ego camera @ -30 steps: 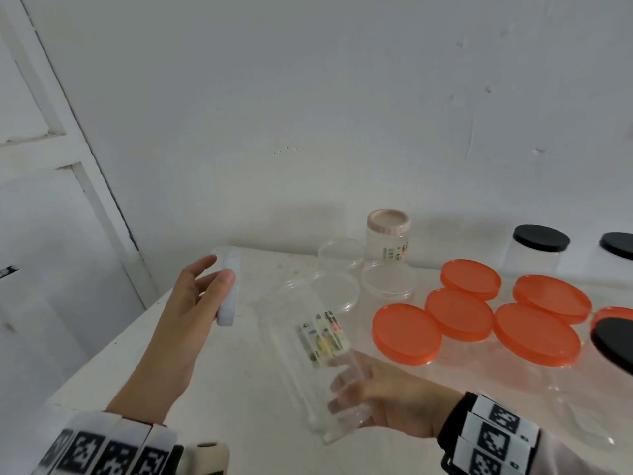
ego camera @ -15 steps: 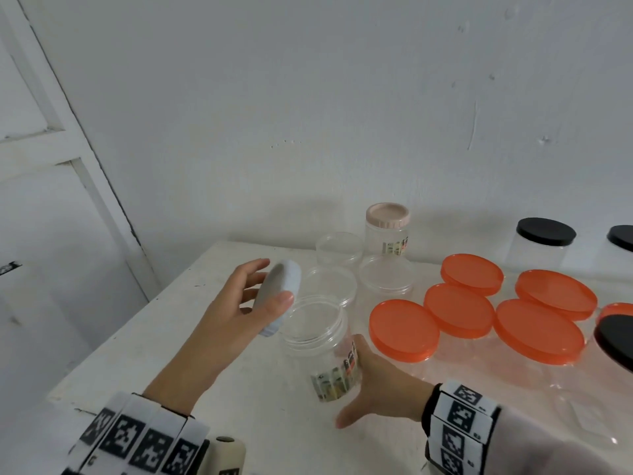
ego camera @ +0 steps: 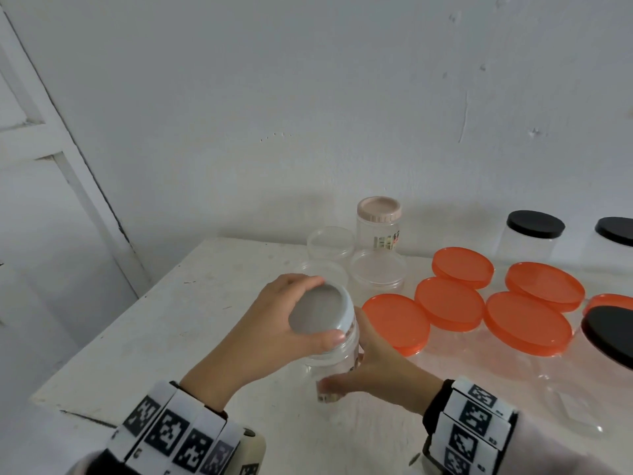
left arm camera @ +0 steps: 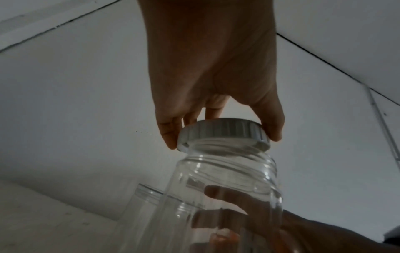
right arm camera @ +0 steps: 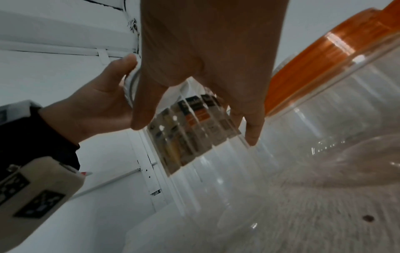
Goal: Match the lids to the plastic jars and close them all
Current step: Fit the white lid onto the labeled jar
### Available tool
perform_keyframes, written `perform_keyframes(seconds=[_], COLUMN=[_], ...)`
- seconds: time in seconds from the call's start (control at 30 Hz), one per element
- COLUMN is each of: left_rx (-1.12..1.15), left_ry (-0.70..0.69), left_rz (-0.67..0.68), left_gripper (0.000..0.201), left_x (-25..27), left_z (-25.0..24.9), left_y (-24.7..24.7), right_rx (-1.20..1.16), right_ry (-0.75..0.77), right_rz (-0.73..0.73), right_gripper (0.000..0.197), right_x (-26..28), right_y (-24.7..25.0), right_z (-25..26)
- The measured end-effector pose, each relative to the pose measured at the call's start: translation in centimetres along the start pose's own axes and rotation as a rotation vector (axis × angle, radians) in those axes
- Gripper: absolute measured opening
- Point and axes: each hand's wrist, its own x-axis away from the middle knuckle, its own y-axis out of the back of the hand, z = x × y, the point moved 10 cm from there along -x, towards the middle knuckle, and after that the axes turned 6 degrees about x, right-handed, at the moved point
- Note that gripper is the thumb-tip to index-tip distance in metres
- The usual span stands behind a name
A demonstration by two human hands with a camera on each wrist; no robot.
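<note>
- Where a moment ago the grey lid was held beside the open mouth, the left hand now pinches it by the ribbed rim, tilted on the clear jar; threading is next (not seated yet).
- Right hand wraps the labelled, ridged plastic body, standing on the white desk.
</note>
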Motion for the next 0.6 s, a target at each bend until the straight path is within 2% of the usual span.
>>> perform_keyframes(seconds=[0.17,0.37,0.47,0.53,0.6], left_rx=[-0.105,-0.067,0.052,0.201,0.317], left_ry=[-0.016,-0.018,0.007,0.067,0.124], left_rz=[0.057,0.043,0.079,0.084,0.093], left_gripper=[0.079,0.082,0.097,0.104,0.109], left_x=[-0.5,-0.2,0.4,0.9,1.5], left_z=[-0.2,0.3,1.2,2.8,4.5], left_y=[-1.4,-1.6,-1.6,-1.3,-1.4], right_rx=[0.002,0.034,0.104,0.18,0.252], right_ry=[0.01,-0.022,-0.04,-0.04,-0.018], right_rz=[0.022,0.025,0.066,0.061,0.043], right_gripper=[0.099,0.1,0.111,0.123,0.126], right_x=[-0.2,-0.2,0.2,0.5,0.7], right_y=[-0.1,0.1,0.4,1.5,2.9], right_z=[-0.2,-0.4,0.1,1.0,2.6])
